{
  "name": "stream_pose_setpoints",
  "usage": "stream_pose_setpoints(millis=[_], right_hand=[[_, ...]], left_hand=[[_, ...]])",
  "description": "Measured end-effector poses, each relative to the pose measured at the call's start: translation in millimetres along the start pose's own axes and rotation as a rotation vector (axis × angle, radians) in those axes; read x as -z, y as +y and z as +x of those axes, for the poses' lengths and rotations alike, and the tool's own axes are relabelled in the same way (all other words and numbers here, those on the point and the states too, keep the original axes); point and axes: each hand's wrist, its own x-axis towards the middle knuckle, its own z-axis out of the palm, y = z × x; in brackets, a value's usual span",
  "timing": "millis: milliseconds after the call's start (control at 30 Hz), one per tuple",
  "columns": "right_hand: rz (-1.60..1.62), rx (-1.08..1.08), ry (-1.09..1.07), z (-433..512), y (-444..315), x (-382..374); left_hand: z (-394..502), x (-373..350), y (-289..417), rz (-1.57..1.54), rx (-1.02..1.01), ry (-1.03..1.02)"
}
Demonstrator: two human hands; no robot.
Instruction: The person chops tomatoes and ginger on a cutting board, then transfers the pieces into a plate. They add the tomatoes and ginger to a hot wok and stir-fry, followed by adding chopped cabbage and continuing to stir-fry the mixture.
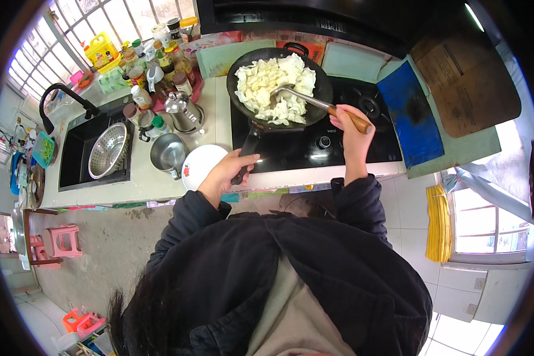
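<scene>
A dark wok (322,86) stands on the left part of a black glass gas hob (285,153). Pale cabbage pieces (262,78) fill much of it. My left hand (231,169) grips the wok's black handle (250,144) near its end. In my right hand (350,124) is the wooden grip of a metal cooking spatula (309,99), whose head rests among the cabbage and is partly hidden by it. Beside my left wrist lies a white plate (202,162) with a red motif, partly covered by that hand.
Left of the hob are a metal saucepan (167,153), a steel kettle (182,111) and several seasoning bottles (167,64). A steel colander (109,151) sits in the black sink (75,142) under a black faucet (66,89). A range hood (293,20) overhangs the wok. Blue board (409,115) stands at right.
</scene>
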Motion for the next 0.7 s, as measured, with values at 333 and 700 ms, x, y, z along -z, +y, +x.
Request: stream_pose_setpoints(millis=[333,700], right_hand=[[0.064,-0.081,0.102,4,-2,-6],[0.084,-0.112,-0.025,36,13,3]], left_hand=[[4,2,-1,0.025,-0.007,0.001],[4,2,-1,-0.006,-0.026,-0.003]])
